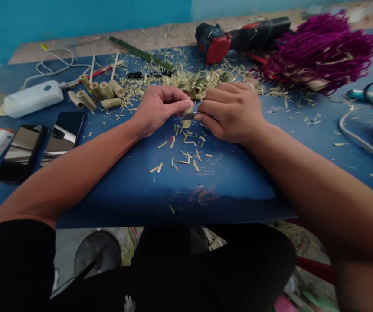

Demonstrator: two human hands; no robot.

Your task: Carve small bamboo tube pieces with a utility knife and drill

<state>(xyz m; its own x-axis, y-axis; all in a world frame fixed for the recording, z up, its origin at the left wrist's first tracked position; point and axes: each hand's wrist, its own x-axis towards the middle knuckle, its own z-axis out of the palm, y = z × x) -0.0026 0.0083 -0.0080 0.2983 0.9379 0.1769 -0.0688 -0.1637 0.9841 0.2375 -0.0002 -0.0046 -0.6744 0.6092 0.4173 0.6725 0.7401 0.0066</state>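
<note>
Between thumb and fingers, my left hand [160, 106] pinches a short, pale piece of bamboo [187, 123] upright over the blue table. My right hand [232, 110] is closed around a knife, most of its handle hidden in the fist. The dark knife blade [189, 116] lies across the front of the bamboo piece. Below the hands, thin bamboo shavings [183, 162] are scattered on the table. Several rounder, greenish bamboo pieces [202, 82] sit among a heap of shavings just behind my hands.
Short bamboo tubes [106, 89] stand and lie at back left, near a white power strip [33, 99]. Two phones [20, 151] lie at left. A red-and-black power tool [219, 43] and purple strings [323, 52] fill the back right. A white cable [362, 145] curves at right.
</note>
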